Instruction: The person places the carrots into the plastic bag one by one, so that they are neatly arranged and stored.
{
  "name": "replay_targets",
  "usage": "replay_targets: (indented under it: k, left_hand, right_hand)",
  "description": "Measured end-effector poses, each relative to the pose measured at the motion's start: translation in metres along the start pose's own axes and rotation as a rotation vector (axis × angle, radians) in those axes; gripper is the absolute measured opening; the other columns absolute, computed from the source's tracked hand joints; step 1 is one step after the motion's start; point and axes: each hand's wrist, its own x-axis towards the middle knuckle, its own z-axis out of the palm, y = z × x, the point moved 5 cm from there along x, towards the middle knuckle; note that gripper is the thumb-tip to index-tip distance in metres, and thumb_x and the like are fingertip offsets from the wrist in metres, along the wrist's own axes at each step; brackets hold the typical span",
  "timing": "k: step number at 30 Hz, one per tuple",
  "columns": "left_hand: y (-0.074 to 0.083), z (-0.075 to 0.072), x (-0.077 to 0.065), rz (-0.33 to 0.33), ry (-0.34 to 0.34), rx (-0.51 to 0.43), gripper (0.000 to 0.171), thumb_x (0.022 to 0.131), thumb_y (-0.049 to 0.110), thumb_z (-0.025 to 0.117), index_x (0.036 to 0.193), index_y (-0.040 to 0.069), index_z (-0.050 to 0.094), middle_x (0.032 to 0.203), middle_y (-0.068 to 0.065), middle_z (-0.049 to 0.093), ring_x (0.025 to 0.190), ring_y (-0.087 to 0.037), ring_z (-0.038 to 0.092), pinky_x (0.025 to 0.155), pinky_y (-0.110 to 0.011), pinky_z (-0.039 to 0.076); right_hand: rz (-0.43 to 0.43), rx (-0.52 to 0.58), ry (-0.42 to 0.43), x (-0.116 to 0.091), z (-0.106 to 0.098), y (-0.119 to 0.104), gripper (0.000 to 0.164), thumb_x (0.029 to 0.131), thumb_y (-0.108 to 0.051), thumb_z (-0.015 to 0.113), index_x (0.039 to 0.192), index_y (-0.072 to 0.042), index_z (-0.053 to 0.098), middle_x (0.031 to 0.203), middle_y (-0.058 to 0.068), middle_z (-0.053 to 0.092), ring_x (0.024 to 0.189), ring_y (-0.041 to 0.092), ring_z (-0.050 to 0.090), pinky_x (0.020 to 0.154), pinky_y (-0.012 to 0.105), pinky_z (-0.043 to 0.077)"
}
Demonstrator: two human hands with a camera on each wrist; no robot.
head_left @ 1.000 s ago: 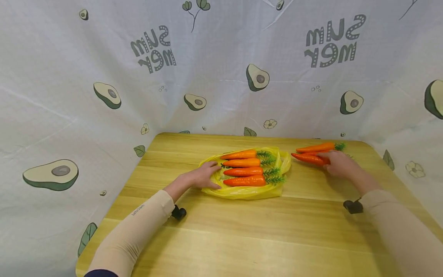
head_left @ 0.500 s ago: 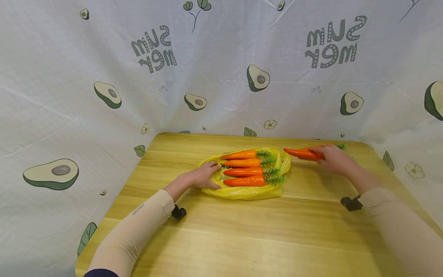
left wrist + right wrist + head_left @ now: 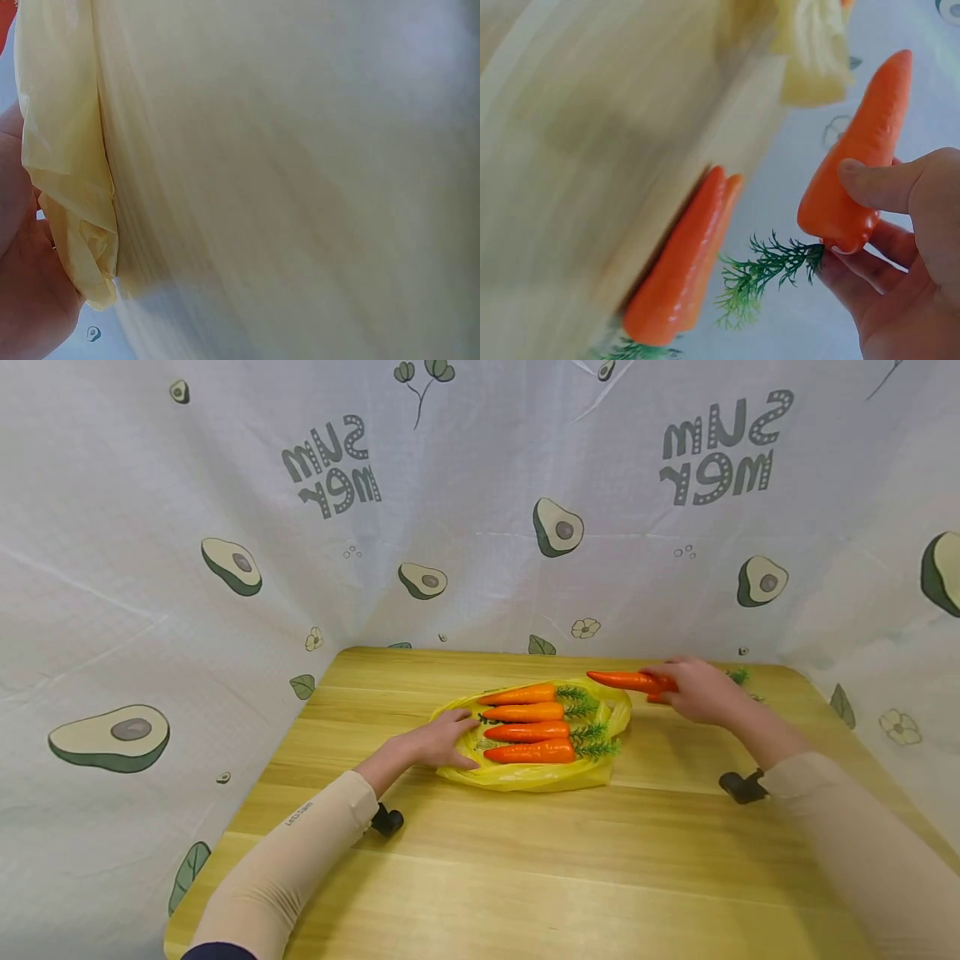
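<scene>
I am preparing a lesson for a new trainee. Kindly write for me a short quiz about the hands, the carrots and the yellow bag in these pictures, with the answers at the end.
1. In the head view, how many carrots can be seen lying in the yellow bag?
2. True or false: the left hand touches the yellow bag.
3. In the right wrist view, what does the right hand hold?
A: the rim of the bag
B: a single carrot, near its leafy end
C: nothing

Key: 1. Four. 2. True. 3. B.
</scene>
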Motion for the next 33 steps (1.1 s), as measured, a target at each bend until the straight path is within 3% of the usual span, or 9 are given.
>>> replay_targets:
  k: [12, 25, 33]
  left_hand:
    - [0.001, -0.001, -0.002, 0.005, 0.006, 0.016, 0.084, 0.089, 0.049, 0.073, 0.154, 0.009, 0.040, 0.164, -0.018, 0.025, 0.151, -0.034, 0.026, 0.121, -0.047, 0.029]
    - [0.001, 0.000, -0.001, 0.000, 0.002, 0.010, 0.083, 0.090, 0.050, 0.073, 0.155, 0.010, 0.039, 0.165, -0.017, 0.023, 0.152, -0.034, 0.025, 0.121, -0.047, 0.029]
    - [0.001, 0.001, -0.001, -0.001, 0.004, 0.005, 0.083, 0.089, 0.050, 0.073, 0.155, 0.010, 0.040, 0.165, -0.017, 0.024, 0.151, -0.034, 0.025, 0.121, -0.046, 0.029]
  right_hand:
    - [-0.061, -0.027, -0.006, 0.019, -0.011, -0.043, 0.045, 0.091, -0.004, 0.068, 0.135, -0.004, 0.064, 0.122, 0.027, 0.064, 0.105, 0.044, 0.062, 0.089, 0.061, 0.051]
    - [-0.124, -0.019, -0.038, 0.043, 0.008, -0.074, 0.043, 0.090, -0.001, 0.066, 0.133, -0.007, 0.066, 0.109, 0.017, 0.068, 0.093, 0.033, 0.063, 0.080, 0.050, 0.055]
    - [-0.133, -0.007, -0.055, 0.055, 0.022, -0.088, 0.046, 0.090, 0.000, 0.068, 0.135, -0.008, 0.065, 0.120, 0.021, 0.066, 0.103, 0.038, 0.064, 0.084, 0.053, 0.056]
